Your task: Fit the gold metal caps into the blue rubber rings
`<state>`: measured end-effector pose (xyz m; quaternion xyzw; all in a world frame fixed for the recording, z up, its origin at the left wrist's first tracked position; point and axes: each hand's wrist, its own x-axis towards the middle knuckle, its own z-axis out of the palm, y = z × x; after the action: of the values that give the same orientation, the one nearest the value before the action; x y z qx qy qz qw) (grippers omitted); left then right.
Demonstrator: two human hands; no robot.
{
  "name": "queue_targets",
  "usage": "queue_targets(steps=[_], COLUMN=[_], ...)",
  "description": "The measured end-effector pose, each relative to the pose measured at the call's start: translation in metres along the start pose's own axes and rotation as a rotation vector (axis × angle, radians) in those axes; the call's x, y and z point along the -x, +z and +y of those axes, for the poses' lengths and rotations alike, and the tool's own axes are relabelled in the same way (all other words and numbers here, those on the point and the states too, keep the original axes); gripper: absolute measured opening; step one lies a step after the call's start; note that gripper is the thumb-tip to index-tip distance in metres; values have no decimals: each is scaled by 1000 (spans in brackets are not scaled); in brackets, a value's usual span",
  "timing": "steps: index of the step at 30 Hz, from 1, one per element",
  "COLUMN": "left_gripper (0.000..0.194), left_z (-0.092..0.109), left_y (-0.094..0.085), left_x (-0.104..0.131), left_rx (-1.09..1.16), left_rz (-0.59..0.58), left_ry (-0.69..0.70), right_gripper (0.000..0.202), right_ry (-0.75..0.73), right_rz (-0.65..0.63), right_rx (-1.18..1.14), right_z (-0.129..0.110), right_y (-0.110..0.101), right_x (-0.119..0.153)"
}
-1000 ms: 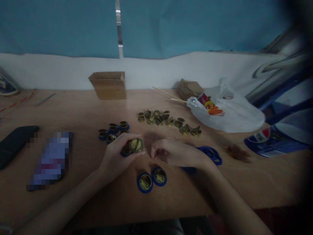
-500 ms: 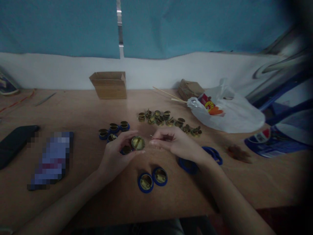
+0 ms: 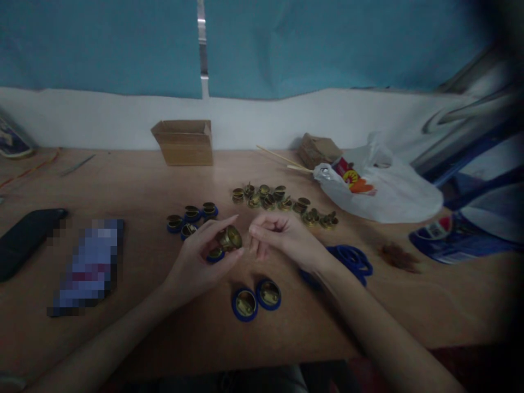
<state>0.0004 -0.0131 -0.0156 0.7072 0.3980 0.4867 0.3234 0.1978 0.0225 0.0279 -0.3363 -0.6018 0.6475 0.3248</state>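
Note:
Between its thumb and fingers, my left hand (image 3: 200,259) holds a round brass-coloured piece (image 3: 231,238), now tilted. Just right of it is my right hand (image 3: 276,234), fingers pressed together; anything between them is too small or hidden to make out. Two brass pieces in blue rings (image 3: 269,295) lie below the hands. Several more blue-ringed pieces (image 3: 191,213) sit behind my left hand. A group of brass pieces without rings (image 3: 268,202) stands farther back. Loose blue rings (image 3: 352,262) lie beside my right wrist, partly covered by it.
An open cardboard box (image 3: 188,150) stands by the wall. At the right are a white plastic bag (image 3: 380,191), a crumpled brown box (image 3: 321,150) and a blue package (image 3: 466,234). A black phone-like object (image 3: 27,240) and a blurred blue item (image 3: 88,267) lie left.
The brass piece in my left hand has turned and tilted. My right hand's fingers have curled downward, and the thin bit seen at its fingertips no longer shows.

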Motion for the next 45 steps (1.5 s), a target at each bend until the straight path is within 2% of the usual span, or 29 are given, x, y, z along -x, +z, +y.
queue_targets(steps=[4,7,11,19,29,32,34,40,45], left_gripper=[55,47,36,39,38,47,52,44,40], left_z=[-1,1,5,3,3,2,2,5,7], left_y=[3,4,3,2,4,4,3,1,1], left_x=[1,1,0,1,1,1,0,-2,-2], left_rx=[18,58,40,-18,4,-50,-105,-216,-214], left_rz=[37,57,44,-14,-6,29,37,63,51], left_ry=[17,-37,-60,-2,33,51,89,193,227], right_gripper=[24,21,19,19,23,21,20,19,18], right_ry=[29,70,86,101,125,125,90,5,-110], right_rz=[-12,-39,-84,-84,-33,-52,-75,-155,-115], right_rx=[-169,-241,-307,-404,-340,-247,-214,-141,98], right_z=[5,6,6,16,16,15,13,8,10], right_y=[1,0,-1,2,9,7,6,6,8], right_x=[-2,-2,-2,-7,-8,-7,-5,-2,-2])
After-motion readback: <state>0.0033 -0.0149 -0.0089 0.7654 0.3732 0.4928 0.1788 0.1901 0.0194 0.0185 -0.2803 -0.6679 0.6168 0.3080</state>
